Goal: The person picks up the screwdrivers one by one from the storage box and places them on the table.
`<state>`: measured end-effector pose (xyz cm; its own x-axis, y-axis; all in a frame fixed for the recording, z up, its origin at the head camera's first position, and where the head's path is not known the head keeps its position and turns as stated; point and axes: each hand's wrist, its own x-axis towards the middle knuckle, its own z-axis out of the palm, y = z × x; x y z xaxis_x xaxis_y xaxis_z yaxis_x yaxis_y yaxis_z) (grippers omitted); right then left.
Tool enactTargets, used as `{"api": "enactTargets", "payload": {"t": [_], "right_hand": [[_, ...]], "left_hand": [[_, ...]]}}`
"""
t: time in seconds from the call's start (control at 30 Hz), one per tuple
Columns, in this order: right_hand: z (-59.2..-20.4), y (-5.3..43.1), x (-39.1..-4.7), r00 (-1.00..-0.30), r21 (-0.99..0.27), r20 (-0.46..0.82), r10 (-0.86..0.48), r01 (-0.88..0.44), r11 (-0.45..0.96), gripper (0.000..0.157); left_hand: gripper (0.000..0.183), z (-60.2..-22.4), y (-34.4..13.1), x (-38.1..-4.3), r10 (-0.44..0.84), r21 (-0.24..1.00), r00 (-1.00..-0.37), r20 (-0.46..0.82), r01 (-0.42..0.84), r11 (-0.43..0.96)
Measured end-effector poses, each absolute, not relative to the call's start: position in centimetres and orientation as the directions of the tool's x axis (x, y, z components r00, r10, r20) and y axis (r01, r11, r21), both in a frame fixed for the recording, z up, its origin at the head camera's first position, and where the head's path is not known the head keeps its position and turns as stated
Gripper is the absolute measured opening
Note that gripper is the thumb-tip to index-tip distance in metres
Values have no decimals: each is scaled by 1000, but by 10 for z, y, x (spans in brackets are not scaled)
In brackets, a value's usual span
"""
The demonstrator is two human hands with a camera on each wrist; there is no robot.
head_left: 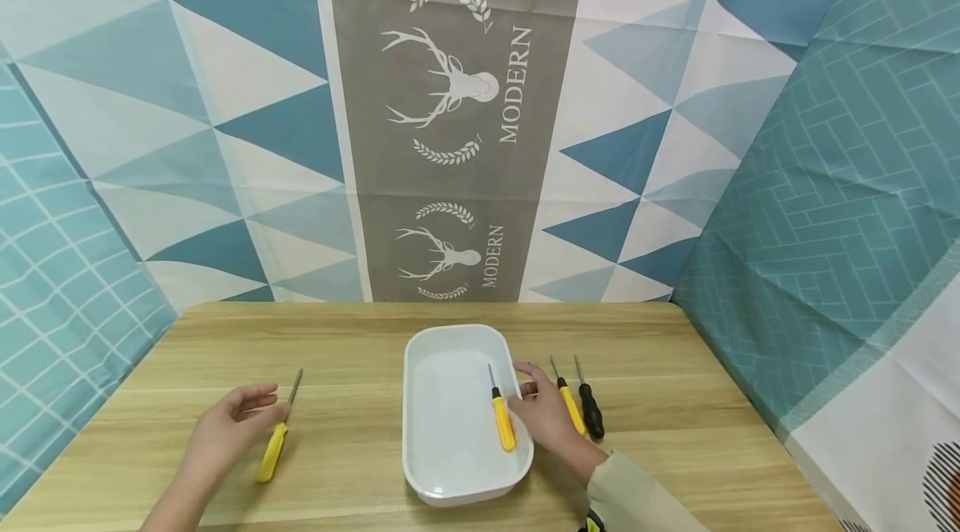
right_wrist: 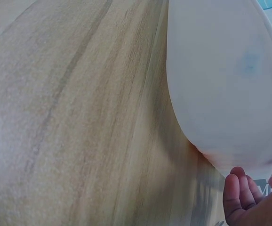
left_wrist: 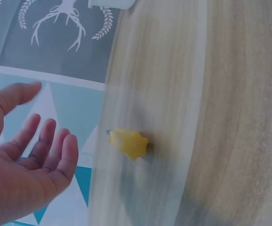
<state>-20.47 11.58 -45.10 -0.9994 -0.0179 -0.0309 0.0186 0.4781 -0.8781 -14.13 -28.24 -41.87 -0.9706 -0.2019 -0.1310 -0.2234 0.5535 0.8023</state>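
A white rectangular dish (head_left: 442, 488) stands on the wooden table with a yellow-and-black screwdriver (head_left: 503, 424) lying inside along its right side. My right hand (head_left: 546, 411) holds the dish by its right wall, thumb at the rim and fingers on the outside. In the right wrist view, curled fingertips (right_wrist: 238, 179) meet the outer wall of the dish (right_wrist: 220, 84). On the left, my left hand (head_left: 234, 430) hovers beside a yellow screwdriver (head_left: 272, 453), thumb and fingers apart and holding nothing. The left wrist view shows that screwdriver's handle end (left_wrist: 131, 143) separate from the relaxed fingers.
Right of my right hand lie another yellow-and-black screwdriver (head_left: 570, 407) and a black one (head_left: 591, 411), both tips pointing away. The wooden table (head_left: 345, 407) ends at a patterned cloth backdrop (head_left: 450, 182), with cloth hanging on both sides too.
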Motion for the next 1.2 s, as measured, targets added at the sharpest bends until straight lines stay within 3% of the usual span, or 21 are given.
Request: {"api": "enactTargets", "payload": {"t": [0.47, 1.2], "right_hand": [[-452, 118, -205, -999, -880, -43, -9, 33, 475, 52], [-452, 116, -204, -999, -880, -40, -21, 25, 475, 52]], "left_hand": [[60, -419, -266, -145, -77, 865, -997, 12, -28, 502], [52, -408, -216, -158, 28, 907, -996, 86, 90, 411]]}}
